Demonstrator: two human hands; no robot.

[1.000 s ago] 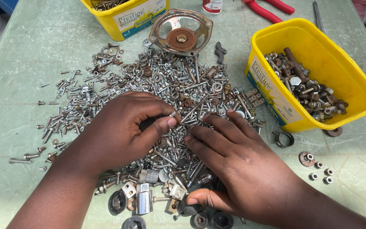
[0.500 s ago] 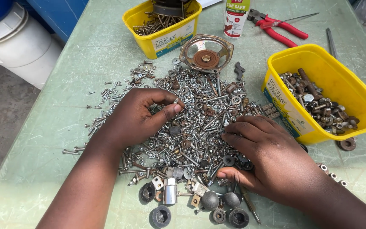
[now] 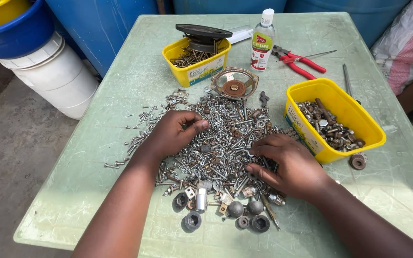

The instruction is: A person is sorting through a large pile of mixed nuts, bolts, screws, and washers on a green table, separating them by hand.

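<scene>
A wide heap of loose screws, bolts and nuts covers the middle of a pale green table. My left hand rests palm down on the heap's left side, fingers curled with the thumb and forefinger pinched among the screws. My right hand lies palm down on the heap's right side, fingers bent into the pile. Whether either hand holds a piece is hidden by the fingers. Dark round caps and rollers lie at the heap's near edge.
A yellow tub of rusty bolts stands right of the heap. Another yellow tub with nails holds a speaker part at the back. A rusty speaker frame, a white bottle, red pliers and a white bucket are nearby.
The view has pulled back and tilted up, showing more of the table and the buckets. Both hands stay on the heap; the right hand's fingers have shifted slightly in the pile.
</scene>
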